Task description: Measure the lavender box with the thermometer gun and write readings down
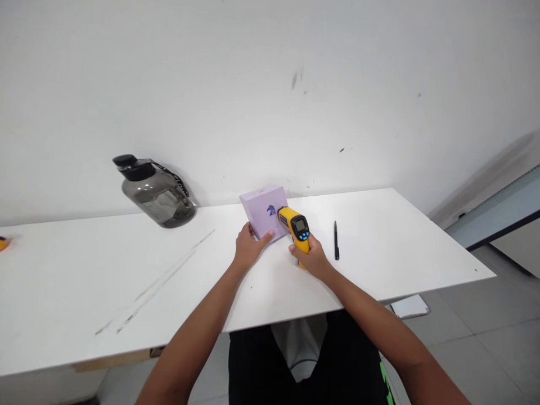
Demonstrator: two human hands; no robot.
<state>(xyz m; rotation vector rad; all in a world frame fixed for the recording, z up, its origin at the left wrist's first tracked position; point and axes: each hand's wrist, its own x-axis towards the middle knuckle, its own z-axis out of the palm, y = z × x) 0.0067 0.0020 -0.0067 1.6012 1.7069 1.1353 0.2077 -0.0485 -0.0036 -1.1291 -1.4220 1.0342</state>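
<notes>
A pale purple box [262,215] with a dark blue horse-head mark stands on the white table, close to the wall. My left hand [251,246] is closed on its lower left corner, thumb on the front face and fingers round the side. In my right hand [314,256] is a yellow and black infrared thermometer [299,228], gripped by its handle. Its small screen and blue buttons face me, and its nose points at the box's front, very near or touching; I cannot tell which. The trigger is hidden.
A grey see-through water bottle [158,194] with a black lid and strap stands at the back left. A black pen [336,241] lies right of the thermometer. An orange item [4,243] is cut off at the left edge. The white table [126,270] ends at the right.
</notes>
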